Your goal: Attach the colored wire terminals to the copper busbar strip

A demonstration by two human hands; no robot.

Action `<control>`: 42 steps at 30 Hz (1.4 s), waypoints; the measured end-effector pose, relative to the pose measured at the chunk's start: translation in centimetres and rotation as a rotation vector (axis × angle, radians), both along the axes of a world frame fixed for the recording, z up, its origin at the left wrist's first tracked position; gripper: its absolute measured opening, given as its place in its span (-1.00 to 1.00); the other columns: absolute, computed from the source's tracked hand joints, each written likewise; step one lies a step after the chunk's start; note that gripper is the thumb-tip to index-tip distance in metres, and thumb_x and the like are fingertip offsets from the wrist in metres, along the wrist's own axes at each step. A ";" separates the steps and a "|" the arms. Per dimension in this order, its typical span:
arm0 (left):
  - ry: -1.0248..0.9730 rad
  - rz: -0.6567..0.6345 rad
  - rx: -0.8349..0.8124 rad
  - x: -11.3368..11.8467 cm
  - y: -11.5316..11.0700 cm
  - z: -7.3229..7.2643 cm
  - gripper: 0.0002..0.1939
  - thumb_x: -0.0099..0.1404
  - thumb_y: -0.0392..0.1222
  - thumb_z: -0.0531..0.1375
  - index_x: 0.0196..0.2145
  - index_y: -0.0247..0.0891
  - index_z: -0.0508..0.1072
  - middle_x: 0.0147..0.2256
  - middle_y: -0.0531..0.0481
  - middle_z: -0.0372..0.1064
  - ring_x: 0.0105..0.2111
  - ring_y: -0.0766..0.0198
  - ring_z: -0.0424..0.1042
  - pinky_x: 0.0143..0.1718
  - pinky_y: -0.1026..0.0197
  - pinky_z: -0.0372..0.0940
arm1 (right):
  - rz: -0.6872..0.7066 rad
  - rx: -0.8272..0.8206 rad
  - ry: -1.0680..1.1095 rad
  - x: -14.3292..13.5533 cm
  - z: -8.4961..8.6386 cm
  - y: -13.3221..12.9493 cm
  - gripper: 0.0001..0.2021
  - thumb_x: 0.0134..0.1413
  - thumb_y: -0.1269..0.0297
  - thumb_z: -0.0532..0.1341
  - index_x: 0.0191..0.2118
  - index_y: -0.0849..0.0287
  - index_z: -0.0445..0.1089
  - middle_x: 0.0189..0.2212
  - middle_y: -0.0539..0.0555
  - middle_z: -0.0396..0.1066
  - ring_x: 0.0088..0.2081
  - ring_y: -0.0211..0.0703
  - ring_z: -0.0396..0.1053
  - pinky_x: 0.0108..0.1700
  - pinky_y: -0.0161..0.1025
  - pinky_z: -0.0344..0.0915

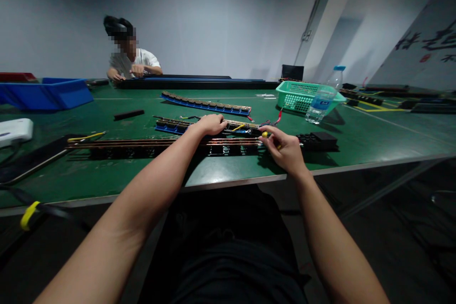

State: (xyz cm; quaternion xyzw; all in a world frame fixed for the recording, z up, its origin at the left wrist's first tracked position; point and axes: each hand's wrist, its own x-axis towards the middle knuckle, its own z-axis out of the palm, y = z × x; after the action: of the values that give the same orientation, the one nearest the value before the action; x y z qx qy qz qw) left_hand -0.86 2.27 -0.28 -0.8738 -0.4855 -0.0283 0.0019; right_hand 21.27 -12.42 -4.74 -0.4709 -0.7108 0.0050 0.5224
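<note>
A long black frame with copper-coloured rods (160, 145) lies along the near side of the green table. Just behind it is a shorter blue-based strip (173, 126) with dark and coppery parts and wires. My left hand (211, 125) rests over this strip with its fingers curled down; what it may grip is hidden. Near the right end of the rods, my right hand (280, 145) is closed around a small yellow-handled tool (265, 135). Farther back sits another blue-based strip (206, 104), with red wire ends at its right.
A green basket (295, 97) and a water bottle (322, 97) stand back right. Blue bins (46, 95) are at the left, near a white device (16, 132). A person (133, 59) works across the table over long black bars (195, 84).
</note>
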 end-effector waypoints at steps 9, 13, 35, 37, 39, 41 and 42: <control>0.004 0.018 -0.008 0.0 -0.6 0.2 -0.46 0.50 0.08 -0.15 0.14 -0.27 0.38 0.14 -0.20 0.39 0.07 -0.01 0.41 0.05 0.07 0.27 | 0.018 0.370 0.581 -1.6 -0.2 -3.8 -0.69 0.28 0.12 0.19 0.09 0.03 0.33 -0.34 -0.01 0.45 -0.59 -0.36 0.27 -0.54 -0.33 0.20; 0.008 0.014 0.004 0.0 -0.4 0.2 -0.46 0.50 0.09 -0.15 0.13 -0.28 0.39 0.12 -0.21 0.41 0.06 -0.03 0.41 0.04 0.07 0.27 | 0.021 0.456 0.613 -3.2 -0.4 -7.7 -0.66 0.25 0.11 0.21 0.11 0.02 0.36 -0.35 0.04 0.47 -0.58 -0.28 0.30 -0.55 -0.28 0.24; 0.001 0.017 0.015 0.0 0.0 -0.1 -0.47 0.48 0.12 -0.15 0.08 -0.20 0.43 0.09 -0.17 0.43 0.05 0.01 0.42 0.04 0.08 0.28 | 0.097 0.109 -0.378 -3.9 -2.7 -5.6 -0.54 0.17 0.49 0.09 0.17 0.11 0.36 -0.60 -0.09 0.20 -0.58 -0.27 0.18 -0.45 -0.29 0.16; 0.000 0.021 0.016 0.0 0.0 -0.1 -0.47 0.49 0.13 -0.15 0.09 -0.19 0.42 0.10 -0.15 0.43 0.07 0.02 0.41 0.06 0.09 0.27 | 0.075 0.080 -0.520 -3.8 -2.3 -5.6 -0.49 0.14 0.51 0.07 0.20 0.12 0.35 -0.55 -0.04 0.30 -0.54 -0.23 0.24 -0.43 -0.29 0.17; 0.001 0.024 0.017 0.0 -0.1 -0.1 -0.47 0.49 0.14 -0.15 0.11 -0.19 0.42 0.11 -0.15 0.42 0.08 0.03 0.40 0.06 0.09 0.26 | 0.073 0.024 -0.538 -3.6 -2.1 -5.8 -0.47 0.13 0.51 0.07 0.22 0.11 0.32 -0.51 -0.01 0.35 -0.50 -0.22 0.28 -0.40 -0.28 0.20; 0.005 0.023 0.021 0.0 -0.1 -0.1 -0.47 0.49 0.13 -0.15 0.11 -0.20 0.41 0.11 -0.15 0.42 0.08 0.02 0.40 0.07 0.09 0.26 | 0.117 -0.040 -0.450 -3.6 -2.1 -6.2 -0.49 0.14 0.48 0.11 0.22 0.07 0.28 -0.51 -0.04 0.33 -0.49 -0.22 0.28 -0.38 -0.29 0.22; 0.007 0.020 0.023 -0.1 -0.1 -0.1 -0.47 0.49 0.13 -0.15 0.11 -0.20 0.41 0.11 -0.16 0.42 0.07 0.02 0.40 0.06 0.08 0.26 | 0.148 -0.069 -0.371 -3.7 -2.2 -6.4 -0.50 0.14 0.45 0.15 0.21 0.05 0.25 -0.51 -0.06 0.30 -0.49 -0.23 0.28 -0.37 -0.29 0.23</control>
State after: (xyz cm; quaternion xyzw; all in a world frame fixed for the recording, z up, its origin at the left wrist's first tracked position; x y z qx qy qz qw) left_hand -0.92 2.12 -0.38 -0.8688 -0.4940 -0.0307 0.0138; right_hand 17.62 -18.80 -6.91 -0.4276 -0.8271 -0.0190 0.3642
